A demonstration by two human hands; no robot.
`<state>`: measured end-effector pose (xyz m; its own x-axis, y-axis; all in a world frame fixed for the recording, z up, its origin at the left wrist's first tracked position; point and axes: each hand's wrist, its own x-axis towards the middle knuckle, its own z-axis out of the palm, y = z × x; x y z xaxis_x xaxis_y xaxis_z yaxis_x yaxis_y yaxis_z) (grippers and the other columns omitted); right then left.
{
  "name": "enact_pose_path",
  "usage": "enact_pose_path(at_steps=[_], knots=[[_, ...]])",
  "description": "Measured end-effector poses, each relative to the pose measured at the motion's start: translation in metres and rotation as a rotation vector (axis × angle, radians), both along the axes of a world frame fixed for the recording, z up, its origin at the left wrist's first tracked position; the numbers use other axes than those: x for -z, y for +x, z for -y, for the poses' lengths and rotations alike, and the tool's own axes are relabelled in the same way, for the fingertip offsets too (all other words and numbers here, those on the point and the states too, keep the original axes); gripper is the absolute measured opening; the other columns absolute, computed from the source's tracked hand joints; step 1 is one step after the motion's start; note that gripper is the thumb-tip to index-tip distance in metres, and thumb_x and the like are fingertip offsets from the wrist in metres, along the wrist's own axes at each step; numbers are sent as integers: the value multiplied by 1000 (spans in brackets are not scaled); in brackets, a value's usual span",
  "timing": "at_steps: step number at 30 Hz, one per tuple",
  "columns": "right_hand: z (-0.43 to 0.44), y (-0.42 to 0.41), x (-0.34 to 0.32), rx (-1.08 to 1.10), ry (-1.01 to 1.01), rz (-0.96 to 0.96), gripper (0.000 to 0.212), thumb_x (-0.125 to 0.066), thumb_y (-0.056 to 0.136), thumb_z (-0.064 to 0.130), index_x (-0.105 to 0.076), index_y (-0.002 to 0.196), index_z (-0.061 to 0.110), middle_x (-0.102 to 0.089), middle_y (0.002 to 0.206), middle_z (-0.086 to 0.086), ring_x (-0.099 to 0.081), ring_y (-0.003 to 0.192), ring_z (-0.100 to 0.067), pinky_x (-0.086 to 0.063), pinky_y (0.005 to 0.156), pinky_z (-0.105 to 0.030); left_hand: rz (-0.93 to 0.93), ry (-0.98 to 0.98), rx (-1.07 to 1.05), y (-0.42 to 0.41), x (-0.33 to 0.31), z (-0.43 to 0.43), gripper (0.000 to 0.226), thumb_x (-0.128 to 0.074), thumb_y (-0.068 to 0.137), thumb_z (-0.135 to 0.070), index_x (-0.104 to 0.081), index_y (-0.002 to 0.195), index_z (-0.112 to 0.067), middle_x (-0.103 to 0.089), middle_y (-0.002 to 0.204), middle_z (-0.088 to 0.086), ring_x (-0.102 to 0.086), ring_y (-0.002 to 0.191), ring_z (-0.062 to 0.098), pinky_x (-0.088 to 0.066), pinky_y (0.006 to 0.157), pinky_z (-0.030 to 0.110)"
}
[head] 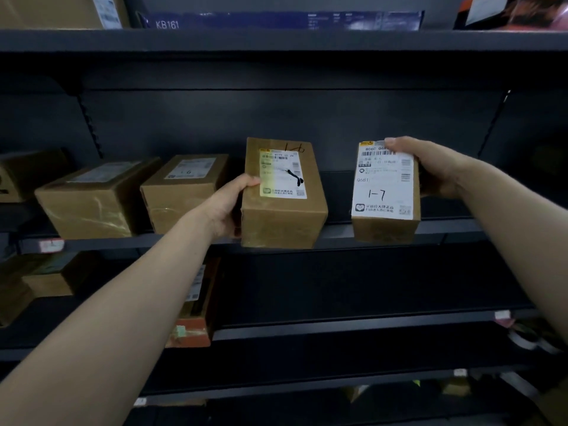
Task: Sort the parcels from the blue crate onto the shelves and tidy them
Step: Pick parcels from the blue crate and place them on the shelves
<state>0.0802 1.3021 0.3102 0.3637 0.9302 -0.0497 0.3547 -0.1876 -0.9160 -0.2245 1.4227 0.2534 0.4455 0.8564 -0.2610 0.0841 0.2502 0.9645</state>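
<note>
L hand point(226, 210) grips the parcel marked 1-6 point(282, 216) by its left side, thumb on the label face. The parcel is at 3 o'clock of the hand, at the front lip of the mid shelf point(338, 233). R hand point(430, 167) grasps the parcel marked 1-7 point(385, 192) from its right side, thumb on the top edge. That parcel is at 9 o'clock of the hand, also at the lip. The 2 parcels are apart. At 9 o'clock of L hand, 2 more boxes point(181, 192) sit on the same shelf.
</note>
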Motion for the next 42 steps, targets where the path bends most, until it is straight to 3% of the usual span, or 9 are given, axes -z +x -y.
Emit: enact_pose_path(at_steps=[4, 11, 17, 23, 28, 32, 35, 37, 42], knots=[[-11, 2, 1, 14, -7, -14, 44, -57, 85, 60, -60, 99, 19, -70, 84, -2, -67, 81, -23, -51, 77, -38, -43, -19, -22, 10, -1, -23, 38, -61, 79, -51, -62, 108, -27, -65, 112, 9, -57, 105, 30, -42, 92, 51], [-30, 5, 4, 40, -15, -17, 51, -59, 83, 60, -62, 109, 16, -69, 105, -11, -65, 93, -29, -51, 89, -45, -72, -128, -64, 29, -9, -53, 40, -61, 77, -53, -61, 101, -20, -64, 103, 10, -56, 95, 31, -39, 64, 43], [-43, 12, 3, 26, -28, -6, 65, -62, 76, 65, -62, 117, 15, -64, 123, -20, -60, 115, -41, -42, 102, -54, -37, -164, -76, 42, -10, -74, 48, -67, 73, -53, -61, 107, -19, -63, 108, 11, -55, 100, 33, -42, 70, 47], [-50, 20, 5, 7, -51, 3, 53, -59, 80, 64, -62, 107, 18, -67, 106, -14, -64, 102, -34, -43, 102, -53, -21, -199, -62, 57, -9, -86, 50, -67, 72, -52, -62, 110, -20, -64, 108, 12, -56, 100, 34, -44, 75, 48], [-49, 17, 6, -13, -58, -2, 53, -59, 80, 63, -62, 108, 18, -68, 108, -14, -64, 105, -34, -45, 100, -52, 37, -192, -89, 58, -8, -87, 36, -61, 82, -42, -62, 108, -18, -64, 103, 10, -58, 96, 31, -45, 69, 44], [-45, 10, 6, -51, -49, -2, 48, -58, 83, 60, -63, 104, 18, -69, 107, -13, -65, 103, -34, -46, 100, -51, 93, -108, -117, 59, -9, -80, 21, -58, 89, -32, -61, 100, -14, -65, 95, 8, -62, 89, 25, -51, 70, 40], [-38, 2, 3, -88, -34, 3, 45, -58, 82, 59, -65, 100, 19, -69, 108, -13, -64, 107, -36, -46, 100, -51, 35, 42, -171, 59, -10, -71, 31, -59, 89, -29, -59, 114, -10, -66, 97, 8, -64, 87, 22, -54, 75, 36], [-34, -4, 2, -111, -32, 7, 43, -57, 84, 58, -66, 99, 19, -68, 107, -14, -64, 105, -36, -46, 100, -50, -22, 184, -238, 57, -12, -61, 36, -59, 89, -27, -55, 119, -7, -65, 96, 6, -62, 81, 18, -51, 65, 28], [-25, -22, 4, -227, -40, 9, 40, -53, 89, 56, -66, 101, 20, -71, 102, -10, -68, 96, -29, -52, 88, -44, -162, 505, -323, 41, -16, -26, 48, -61, 88, -29, -50, 130, -9, -56, 119, 5, -53, 104, 19, -41, 81, 26]])
